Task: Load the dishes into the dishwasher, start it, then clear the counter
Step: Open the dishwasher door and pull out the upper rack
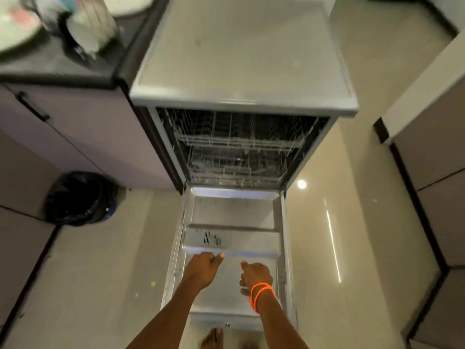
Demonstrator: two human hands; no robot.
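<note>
dishwasher (241, 102): door (234, 215) dropped flat, both racks (239, 144) looking bare, so loading hasn't begun.
surface (63, 64): dishes (83, 31) waiting up top left, blurred, none moved.
left hand (203, 269): loose grip, holding nothing, over the door.
right hand (255, 274): same, fingers loosely curled, empty.

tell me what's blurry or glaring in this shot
Head view: the dishes on the counter at upper left are smeared by blur; the dishwasher racks sit in dim shadow; a bright light spot and a streak glare off the glossy floor; wide-angle distortion bends the cabinet edges.
</note>
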